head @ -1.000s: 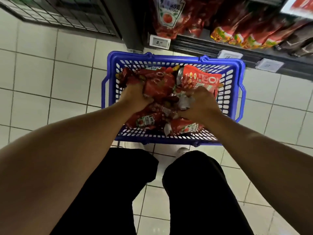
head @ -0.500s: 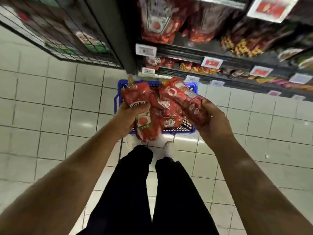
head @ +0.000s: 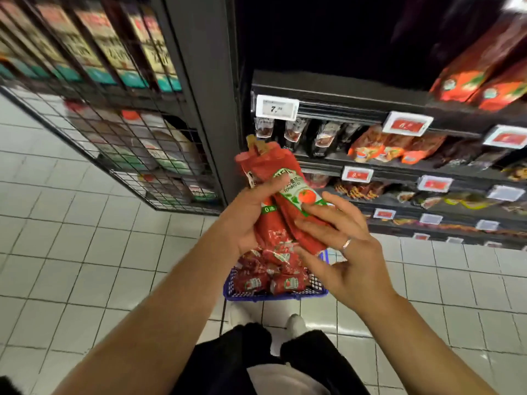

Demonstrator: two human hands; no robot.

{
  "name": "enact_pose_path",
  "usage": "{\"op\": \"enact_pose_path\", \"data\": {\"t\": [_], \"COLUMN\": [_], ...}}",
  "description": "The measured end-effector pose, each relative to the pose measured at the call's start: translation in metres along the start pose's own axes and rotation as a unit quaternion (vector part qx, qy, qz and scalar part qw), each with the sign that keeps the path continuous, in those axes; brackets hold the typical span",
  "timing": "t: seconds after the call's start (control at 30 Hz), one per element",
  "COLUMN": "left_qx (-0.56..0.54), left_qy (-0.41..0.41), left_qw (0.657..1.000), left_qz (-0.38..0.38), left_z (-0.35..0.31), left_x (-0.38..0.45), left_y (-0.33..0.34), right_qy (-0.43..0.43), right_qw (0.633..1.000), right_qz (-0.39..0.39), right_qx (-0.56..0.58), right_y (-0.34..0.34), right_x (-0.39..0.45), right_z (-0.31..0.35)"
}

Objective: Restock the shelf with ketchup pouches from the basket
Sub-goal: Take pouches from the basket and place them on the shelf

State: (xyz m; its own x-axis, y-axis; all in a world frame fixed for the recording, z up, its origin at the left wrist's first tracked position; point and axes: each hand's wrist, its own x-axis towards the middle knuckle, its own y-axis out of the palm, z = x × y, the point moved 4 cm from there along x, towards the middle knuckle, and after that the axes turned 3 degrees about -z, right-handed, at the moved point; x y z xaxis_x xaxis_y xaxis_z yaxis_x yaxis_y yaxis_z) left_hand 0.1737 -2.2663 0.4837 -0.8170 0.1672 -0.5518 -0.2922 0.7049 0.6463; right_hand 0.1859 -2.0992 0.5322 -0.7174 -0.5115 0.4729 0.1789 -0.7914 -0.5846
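Head view, supermarket aisle. The left hand is gripping a bunch of red ketchup pouches, thumb curled across their fronts, holding them upright above the basket and in front of the shelving. The right hand is lying against the lower right side of the same bunch with fingers spread and nearly straight, touching rather than clasping; a ring is showing on one finger. The blue basket is sitting on the white tiled floor just ahead of the person's shoes, and more red pouches are lying inside it. Dark shelves are running across the right half of the view, carrying price tags on their front edges and rows of pouches beneath; the uppermost bay is lying in darkness. To the left, a black wire-mesh rack is holding blurred packaged goods.
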Motion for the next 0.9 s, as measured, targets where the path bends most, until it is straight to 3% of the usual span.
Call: {"op": "enact_pose_path", "data": {"t": [0.07,0.17,0.23,0.3,0.37,0.5,0.63,0.77,0.9], "left_qx": [0.011,0.048,0.093,0.153,0.212,0.276,0.223,0.213,0.22], "left_qy": [-0.005,0.037,0.083,0.128,0.155,0.175,0.156,0.231,0.278], "left_qw": [1.0,0.998,0.992,0.98,0.965,0.945,0.962,0.949,0.935], "left_qz": [0.014,0.021,0.024,0.012,0.007,0.008,-0.006,0.019,-0.012], "left_z": [-0.01,-0.028,-0.046,-0.065,-0.082,-0.114,-0.143,-0.165,-0.189], "left_x": [-0.008,-0.013,-0.015,-0.016,-0.018,-0.023,-0.024,-0.02,-0.01], "left_y": [0.015,0.037,0.056,0.076,0.1,0.146,0.173,0.201,0.212], "right_qy": [0.01,0.172,0.311,0.368,0.361,0.316,0.268,0.213,0.198], "right_qw": [0.999,0.976,0.934,0.886,0.876,0.879,0.877,0.869,0.859], "right_qz": [-0.018,-0.063,0.004,0.129,0.177,0.165,0.107,0.096,0.099], "right_qx": [0.038,0.121,0.177,0.25,0.267,0.317,0.385,0.436,0.462], "right_y": [-0.012,-0.041,-0.056,-0.063,-0.077,-0.111,-0.15,-0.184,-0.205], "right_x": [0.011,0.032,0.049,0.067,0.086,0.113,0.137,0.174,0.213], "right_z": [0.016,0.017,0.01,0.007,0.005,-0.005,-0.022,-0.036,-0.042]}}
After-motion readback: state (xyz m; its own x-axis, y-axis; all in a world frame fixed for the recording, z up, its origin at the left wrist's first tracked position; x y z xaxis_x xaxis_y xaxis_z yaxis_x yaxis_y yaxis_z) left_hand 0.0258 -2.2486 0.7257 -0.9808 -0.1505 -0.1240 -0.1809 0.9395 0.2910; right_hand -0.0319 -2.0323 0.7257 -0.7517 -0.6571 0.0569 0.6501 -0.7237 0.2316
